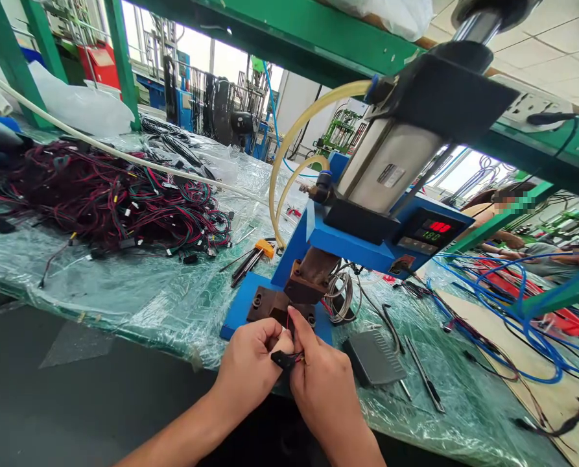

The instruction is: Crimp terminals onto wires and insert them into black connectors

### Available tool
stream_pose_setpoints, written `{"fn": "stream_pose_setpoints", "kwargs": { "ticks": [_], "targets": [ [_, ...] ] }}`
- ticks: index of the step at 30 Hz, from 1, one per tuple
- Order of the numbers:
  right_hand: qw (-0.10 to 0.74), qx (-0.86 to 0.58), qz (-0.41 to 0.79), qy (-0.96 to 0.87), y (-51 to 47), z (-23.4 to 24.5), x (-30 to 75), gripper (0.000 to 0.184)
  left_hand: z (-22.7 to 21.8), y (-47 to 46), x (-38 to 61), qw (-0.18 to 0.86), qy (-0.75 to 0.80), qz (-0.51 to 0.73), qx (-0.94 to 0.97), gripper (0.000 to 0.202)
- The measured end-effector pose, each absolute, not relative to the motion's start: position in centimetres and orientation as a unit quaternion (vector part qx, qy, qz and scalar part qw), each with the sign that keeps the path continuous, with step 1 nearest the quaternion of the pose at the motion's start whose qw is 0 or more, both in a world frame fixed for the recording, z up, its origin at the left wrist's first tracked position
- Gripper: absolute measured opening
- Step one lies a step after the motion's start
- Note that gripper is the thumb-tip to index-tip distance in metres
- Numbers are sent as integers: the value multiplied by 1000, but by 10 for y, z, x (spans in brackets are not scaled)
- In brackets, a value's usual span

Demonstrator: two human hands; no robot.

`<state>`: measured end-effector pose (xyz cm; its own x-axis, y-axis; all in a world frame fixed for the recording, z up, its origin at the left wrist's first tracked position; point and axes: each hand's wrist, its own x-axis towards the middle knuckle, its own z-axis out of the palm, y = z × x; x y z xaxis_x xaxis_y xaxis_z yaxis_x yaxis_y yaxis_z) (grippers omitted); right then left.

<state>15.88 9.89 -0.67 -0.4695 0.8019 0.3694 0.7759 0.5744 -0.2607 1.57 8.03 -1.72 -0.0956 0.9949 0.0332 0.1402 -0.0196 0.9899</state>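
Thin wire lead (299, 357) (partly reddish), black connector (284, 360).

Left hand (253, 357): fingers curled, pinched against the thumb. Right hand (324, 383): held just beside, index finger extended forward. Both forearms (187, 425) are bared.

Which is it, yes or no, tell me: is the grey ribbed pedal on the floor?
No, the grey ribbed pedal lies on the plastic-covered table, beside the right hand.

Thin wires (299, 357): partly hidden by the right hand (325, 379)
Forearms (182, 431): cut off by the bottom edge
Cylinder label (390, 175): too small to read
Wire pile (99, 194): cut off at left
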Motion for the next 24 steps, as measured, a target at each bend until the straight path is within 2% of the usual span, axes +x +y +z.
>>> {"fn": "stream_pose_setpoints", "kwargs": {
  "ticks": [9,16,24],
  "targets": [
    [221,-458,-17,-861,107,-1,154,52,-20,81,14,436,516,514,528,38],
    [219,-490,7,-844,106,2,147,44,-21,79,8,468,503,513,515,34],
    [259,-482,39,-836,95,-10,152,48,-21,78,5,480,494,502,523,35]
  ]
}}
